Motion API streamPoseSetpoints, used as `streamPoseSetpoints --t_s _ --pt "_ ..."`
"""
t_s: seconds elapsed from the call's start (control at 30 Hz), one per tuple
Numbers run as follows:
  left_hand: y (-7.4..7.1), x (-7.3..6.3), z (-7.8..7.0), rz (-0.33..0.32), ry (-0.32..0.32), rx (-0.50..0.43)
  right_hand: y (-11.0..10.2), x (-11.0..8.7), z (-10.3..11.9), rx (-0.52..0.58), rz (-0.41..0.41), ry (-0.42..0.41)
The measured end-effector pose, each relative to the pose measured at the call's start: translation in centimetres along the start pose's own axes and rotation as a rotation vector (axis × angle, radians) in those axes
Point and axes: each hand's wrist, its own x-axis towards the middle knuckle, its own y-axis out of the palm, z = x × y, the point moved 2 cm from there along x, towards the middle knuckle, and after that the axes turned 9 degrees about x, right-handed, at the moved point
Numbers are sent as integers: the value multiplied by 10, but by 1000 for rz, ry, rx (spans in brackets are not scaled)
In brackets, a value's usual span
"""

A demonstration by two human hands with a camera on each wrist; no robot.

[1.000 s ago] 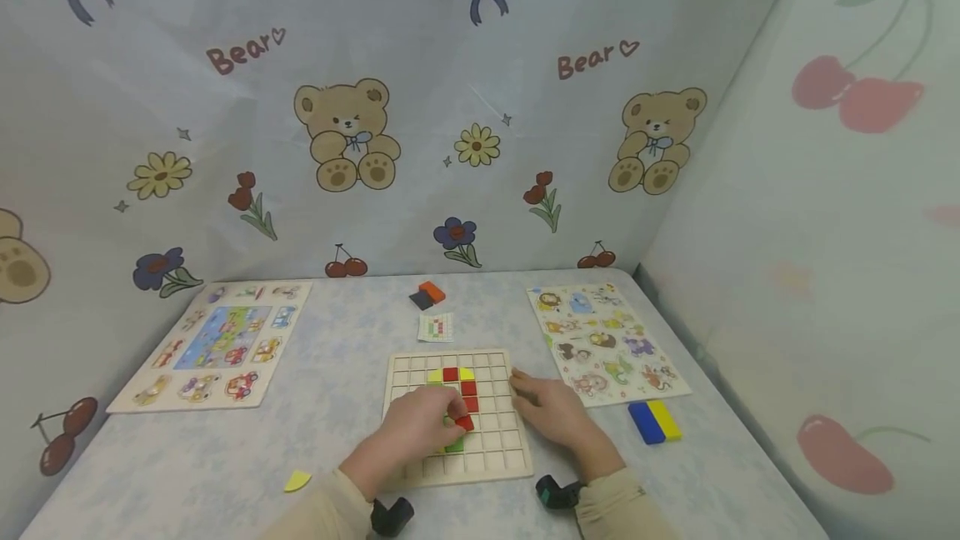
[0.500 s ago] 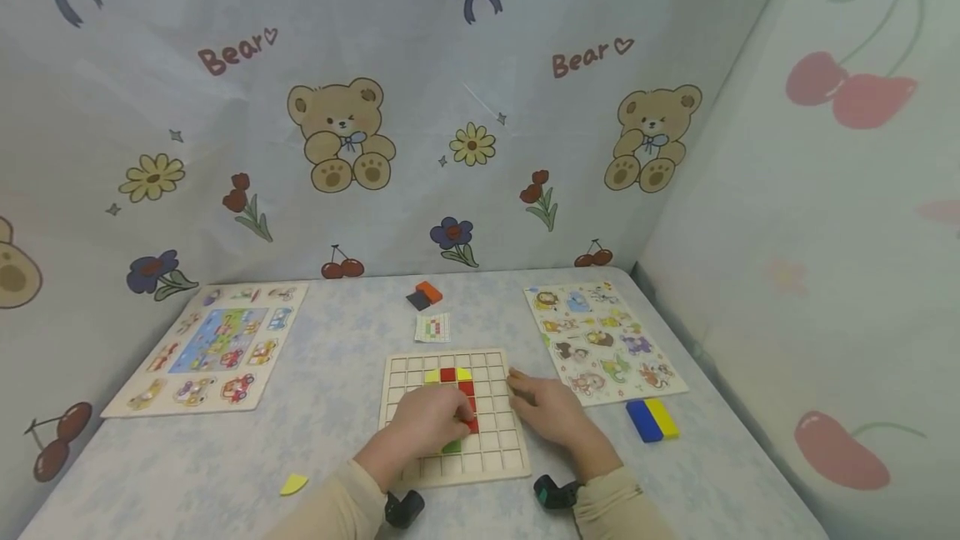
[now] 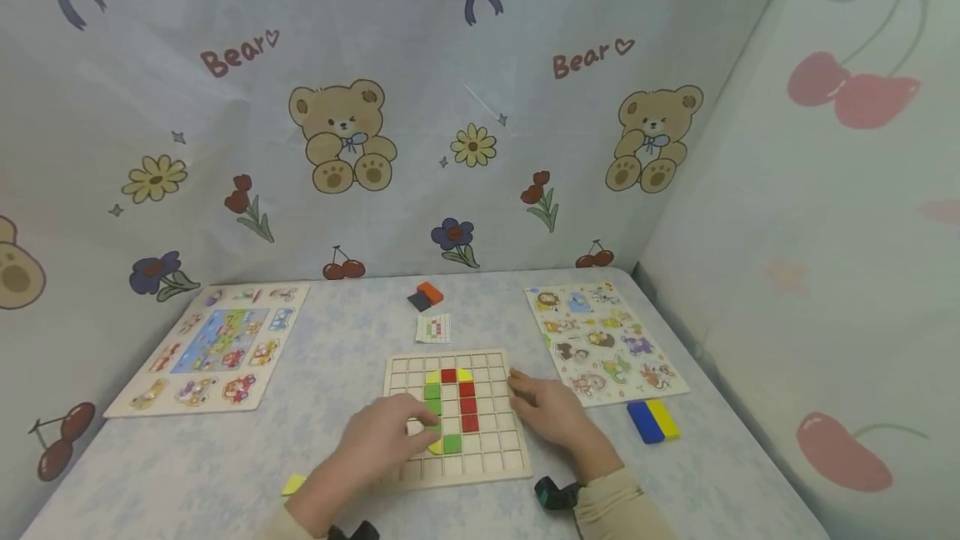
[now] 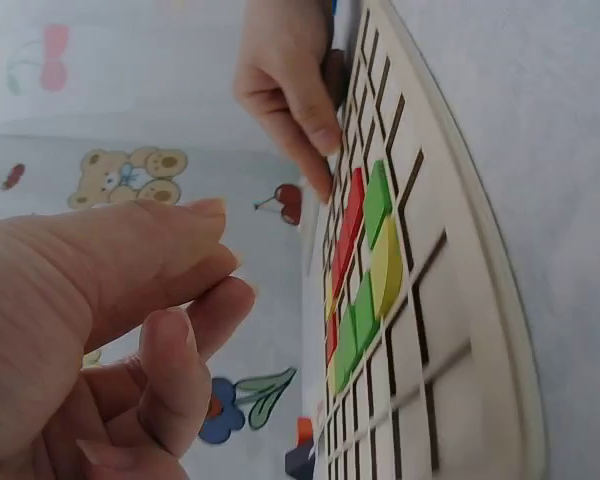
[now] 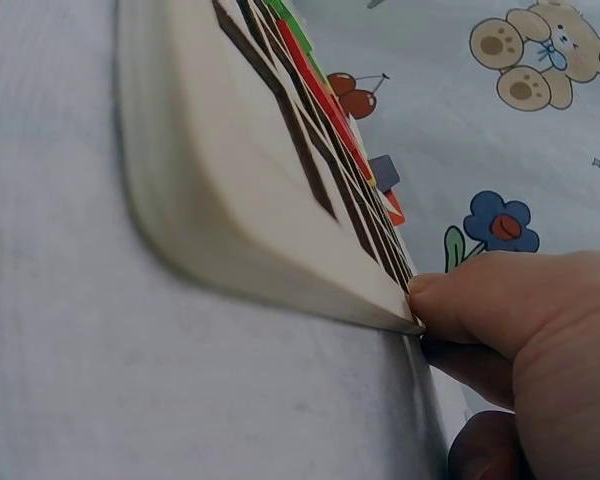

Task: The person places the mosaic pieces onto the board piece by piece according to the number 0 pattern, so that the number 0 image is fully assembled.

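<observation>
A wooden grid board [image 3: 495, 458] lies in front of me, bearing an arch of coloured tiles. Red tiles [image 3: 469, 422] run down its right side, green tiles [image 3: 432, 391] down its left, and yellow rounded ones [image 3: 465, 375] sit at corners. One green tile [image 3: 452, 443] lies at the bottom. My left hand [image 3: 382, 436] hovers over the board's left part, its loosely bent fingers holding nothing; the left wrist view shows a gap between the hand [image 4: 110, 300] and the tiles. My right hand [image 3: 555, 419] grips the board's right edge, thumb and fingers at the rim in the right wrist view.
A loose yellow quarter-round tile [image 3: 293, 484] lies left of the board, beside my left forearm. A small pattern card [image 3: 433, 328] and dark [image 3: 418, 301] and orange [image 3: 431, 292] blocks lie behind it. Picture puzzles [image 3: 255, 394] flank both sides. Blue [image 3: 646, 422] and yellow [image 3: 663, 418] blocks sit right.
My left hand pressed at a red tile in the right column, let go of it and drew back leftwards, uncovering the tiles. My right hand stays at the board's edge.
</observation>
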Motion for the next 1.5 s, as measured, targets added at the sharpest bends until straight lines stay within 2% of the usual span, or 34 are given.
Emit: streamPoseSetpoints --t_s 0.13,0.23,0.37,0.47,0.6,0.8,0.97,1.1,1.2,1.3,1.4,1.5 --pt "-23 -43 45 -39 -179 21 0 3 2 -9 -1 -19" --pt "-33 -68 85 -35 -315 42 -2 6 2 -25 -11 -19" --pt "-35 -85 126 47 -411 35 -7 8 -1 -60 -23 -6" --pt "-30 -90 139 96 -428 28 -10 8 -3 -67 -18 1" --pt "-22 -90 139 98 -418 1 -12 6 -5 -65 -23 10" --pt "-16 -87 126 39 -387 -33 -10 4 -7 -36 -25 19" --pt "-17 -86 122 31 -349 3 -6 3 -6 -24 -19 19" --pt "-17 -89 123 12 -324 -6 -3 2 -4 -25 -14 29" --pt "-17 -90 123 9 -319 -14 -2 2 -2 -23 -15 38" --pt "-17 -89 121 4 -311 21 0 1 1 -6 -17 37" --pt "-18 -83 108 -11 -287 50 1 0 2 -11 -14 36" --pt "-18 -72 79 -43 -214 53 3 -1 2 -16 -14 36"
